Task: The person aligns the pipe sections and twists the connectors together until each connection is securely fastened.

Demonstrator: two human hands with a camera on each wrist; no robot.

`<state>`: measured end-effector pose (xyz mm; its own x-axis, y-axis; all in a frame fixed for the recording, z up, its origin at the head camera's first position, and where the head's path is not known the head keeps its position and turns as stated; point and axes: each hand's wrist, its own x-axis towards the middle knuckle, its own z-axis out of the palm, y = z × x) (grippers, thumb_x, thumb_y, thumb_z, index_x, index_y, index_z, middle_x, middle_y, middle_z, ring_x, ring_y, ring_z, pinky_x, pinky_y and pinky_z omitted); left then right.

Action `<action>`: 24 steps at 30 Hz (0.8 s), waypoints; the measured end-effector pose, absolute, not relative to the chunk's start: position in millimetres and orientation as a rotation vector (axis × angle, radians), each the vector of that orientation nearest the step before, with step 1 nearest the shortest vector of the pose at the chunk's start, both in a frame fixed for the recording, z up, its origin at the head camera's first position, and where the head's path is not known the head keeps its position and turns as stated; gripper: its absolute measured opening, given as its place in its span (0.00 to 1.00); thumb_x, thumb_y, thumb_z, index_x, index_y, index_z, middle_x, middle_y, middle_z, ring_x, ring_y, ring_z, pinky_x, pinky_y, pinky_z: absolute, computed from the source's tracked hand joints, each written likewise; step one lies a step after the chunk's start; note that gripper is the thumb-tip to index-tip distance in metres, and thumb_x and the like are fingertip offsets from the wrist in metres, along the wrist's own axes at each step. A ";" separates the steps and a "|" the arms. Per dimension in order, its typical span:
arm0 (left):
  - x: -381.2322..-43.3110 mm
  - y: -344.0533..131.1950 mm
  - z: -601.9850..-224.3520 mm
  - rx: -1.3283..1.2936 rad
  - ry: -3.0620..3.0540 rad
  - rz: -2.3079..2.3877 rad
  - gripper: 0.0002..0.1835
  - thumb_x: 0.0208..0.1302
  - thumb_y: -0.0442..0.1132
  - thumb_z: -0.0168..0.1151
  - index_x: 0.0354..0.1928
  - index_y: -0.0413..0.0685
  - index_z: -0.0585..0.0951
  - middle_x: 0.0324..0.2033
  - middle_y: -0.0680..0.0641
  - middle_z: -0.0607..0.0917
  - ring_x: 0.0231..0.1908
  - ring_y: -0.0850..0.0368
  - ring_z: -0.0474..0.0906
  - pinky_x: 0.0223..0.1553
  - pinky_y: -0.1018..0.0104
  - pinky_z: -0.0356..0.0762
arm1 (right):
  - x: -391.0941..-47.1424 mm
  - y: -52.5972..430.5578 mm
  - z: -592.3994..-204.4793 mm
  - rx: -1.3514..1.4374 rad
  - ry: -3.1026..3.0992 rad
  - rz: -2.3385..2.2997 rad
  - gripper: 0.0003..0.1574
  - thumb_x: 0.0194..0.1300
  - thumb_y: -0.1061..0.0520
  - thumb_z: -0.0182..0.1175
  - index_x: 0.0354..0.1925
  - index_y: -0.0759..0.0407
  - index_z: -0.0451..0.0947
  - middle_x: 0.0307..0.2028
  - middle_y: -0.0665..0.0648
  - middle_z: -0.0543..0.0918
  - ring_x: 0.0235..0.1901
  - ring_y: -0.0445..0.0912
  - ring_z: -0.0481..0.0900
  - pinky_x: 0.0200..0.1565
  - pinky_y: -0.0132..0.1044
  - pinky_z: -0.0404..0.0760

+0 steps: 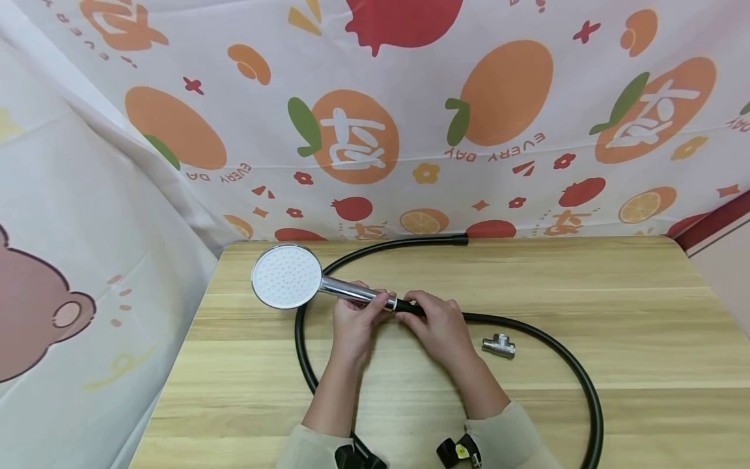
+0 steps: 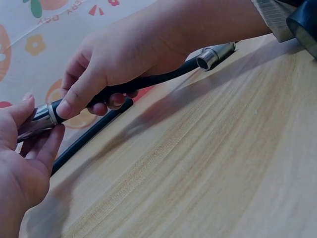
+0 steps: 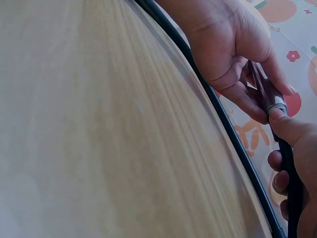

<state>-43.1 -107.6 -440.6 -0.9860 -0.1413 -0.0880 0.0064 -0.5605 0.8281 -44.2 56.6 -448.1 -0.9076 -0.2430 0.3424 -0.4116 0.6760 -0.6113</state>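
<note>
A chrome shower head point(image 1: 287, 276) with a round white face points up and to the left in the head view. My left hand point(image 1: 355, 324) grips the lower end of its handle point(image 1: 351, 290). Right beside it, my right hand point(image 1: 441, 326) pinches the black end of a shower hose point(image 1: 530, 330) against the handle's end. In the left wrist view, the right thumb and fingers wrap the hose end point(image 2: 101, 96) at a silver ring point(image 2: 51, 114). Seen from the right wrist, the left fingers point(image 3: 242, 101) curl round the chrome handle point(image 3: 267, 91).
A small chrome tee fitting point(image 1: 499, 346) lies on the wooden table point(image 1: 644, 312) to the right of my right hand. The hose loops across the table, its other black end point(image 1: 459, 240) at the back edge. A fruit-print cloth point(image 1: 428, 124) hangs behind.
</note>
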 end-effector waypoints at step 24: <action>-43.0 -107.8 -437.9 0.269 -1.448 -2.691 0.17 0.60 0.20 0.63 0.38 0.47 0.68 0.29 0.47 0.87 0.36 0.51 0.88 0.43 0.57 0.86 | -45.4 58.3 -442.5 0.550 -2.709 1.045 0.17 0.64 0.42 0.64 0.48 0.46 0.81 0.44 0.47 0.87 0.42 0.42 0.85 0.38 0.37 0.69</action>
<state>-43.0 -107.8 -437.9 -0.9819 -0.1470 -0.1191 -0.0183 -0.5523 0.8334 -45.4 58.3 -442.5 -0.9141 -0.2728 0.3001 -0.4037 0.6832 -0.6085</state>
